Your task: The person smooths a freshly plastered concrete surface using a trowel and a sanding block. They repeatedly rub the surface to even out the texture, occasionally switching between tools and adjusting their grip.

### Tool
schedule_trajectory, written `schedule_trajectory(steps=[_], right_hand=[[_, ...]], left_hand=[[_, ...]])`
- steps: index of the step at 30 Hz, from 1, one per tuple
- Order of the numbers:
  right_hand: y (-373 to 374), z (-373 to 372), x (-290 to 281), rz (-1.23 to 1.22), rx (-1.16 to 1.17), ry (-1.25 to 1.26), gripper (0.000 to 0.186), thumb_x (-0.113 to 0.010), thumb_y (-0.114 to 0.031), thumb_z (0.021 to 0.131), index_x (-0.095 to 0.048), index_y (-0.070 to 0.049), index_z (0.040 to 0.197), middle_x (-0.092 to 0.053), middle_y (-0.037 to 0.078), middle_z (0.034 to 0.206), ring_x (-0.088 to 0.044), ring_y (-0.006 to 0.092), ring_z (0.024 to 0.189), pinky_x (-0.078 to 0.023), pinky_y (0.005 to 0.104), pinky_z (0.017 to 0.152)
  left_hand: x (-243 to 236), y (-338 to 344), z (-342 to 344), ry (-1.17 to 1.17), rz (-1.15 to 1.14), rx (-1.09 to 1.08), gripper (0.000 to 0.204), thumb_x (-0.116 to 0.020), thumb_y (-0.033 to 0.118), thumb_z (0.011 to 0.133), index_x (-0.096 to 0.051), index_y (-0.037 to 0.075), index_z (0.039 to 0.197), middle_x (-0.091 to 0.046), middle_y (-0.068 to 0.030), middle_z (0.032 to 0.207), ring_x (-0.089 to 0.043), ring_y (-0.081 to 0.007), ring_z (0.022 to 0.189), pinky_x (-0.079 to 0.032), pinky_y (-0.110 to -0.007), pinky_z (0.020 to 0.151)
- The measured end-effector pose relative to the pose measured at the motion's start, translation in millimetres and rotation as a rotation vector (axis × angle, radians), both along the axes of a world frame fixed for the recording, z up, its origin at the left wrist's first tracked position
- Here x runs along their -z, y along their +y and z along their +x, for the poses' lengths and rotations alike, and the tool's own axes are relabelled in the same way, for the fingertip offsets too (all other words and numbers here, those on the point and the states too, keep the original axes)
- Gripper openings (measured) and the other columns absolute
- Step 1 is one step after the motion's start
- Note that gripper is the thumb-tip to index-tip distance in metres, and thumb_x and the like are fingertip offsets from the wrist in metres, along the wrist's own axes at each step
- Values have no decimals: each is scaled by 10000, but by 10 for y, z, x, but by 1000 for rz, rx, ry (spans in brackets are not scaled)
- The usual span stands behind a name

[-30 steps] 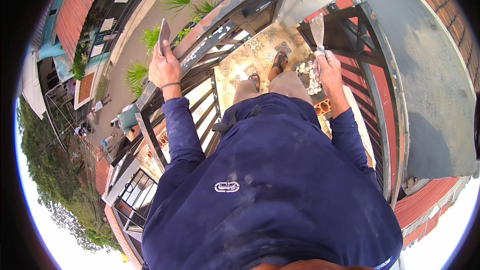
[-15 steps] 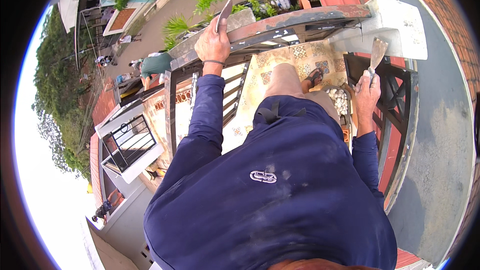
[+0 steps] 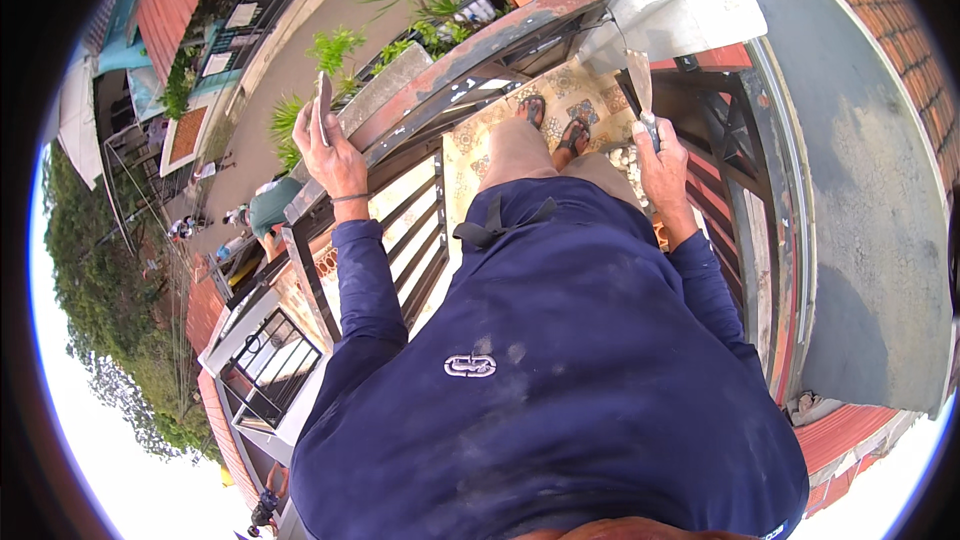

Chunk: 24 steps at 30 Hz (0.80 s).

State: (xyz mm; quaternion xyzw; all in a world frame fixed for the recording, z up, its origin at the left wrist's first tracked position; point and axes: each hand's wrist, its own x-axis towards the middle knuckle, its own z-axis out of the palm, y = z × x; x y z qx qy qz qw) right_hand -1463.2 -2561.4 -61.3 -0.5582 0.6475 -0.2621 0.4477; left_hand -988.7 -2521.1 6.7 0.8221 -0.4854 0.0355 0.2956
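My left hand is raised beside the outer side of a worn metal railing, whose reddish paint is flaking. A thin, flat grey-brown piece stands up between its thumb and fingers; I cannot make out its kind. My right hand is wrapped round the handle of a putty knife, blade pointing up and away from me. The metal blade looks stained and sits just in front of the white concrete pillar, near a dark metal frame.
Patterned floor tiles lie under my sandalled feet. A grey concrete ledge runs along the right. Green plants grow beyond the railing. Past it at left, a person in a green shirt bends over. Another person is at lower left.
My view has turned and my feet now stand together on the tiles. Both hands appear farther left, the left one also lower. Each still grips its thing.
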Motion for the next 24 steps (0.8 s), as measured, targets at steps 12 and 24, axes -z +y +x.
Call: schedule_trajectory(steps=[12,24], right_hand=[[-120,-88,-239,60,-21,217,434,-689,-231,1032,-647,4,1393,-739,189,958,-704,288,838,-561,437,830],[-61,-210,-335,133,-28,275,428,-674,-254,1023,-628,-3,1367,-752,297,1004,-745,475,961,-552,531,872]], left_hand=[[-313,-139,-1647,838,35,544,206,-748,-24,1009,-762,23,1209,-803,-101,1166,-767,-181,1071,-592,-319,953],[1096,-981,-2205,1613,609,358,318,-817,338,1012,-831,24,1055,-807,-41,935,-714,-144,841,-549,-303,761]])
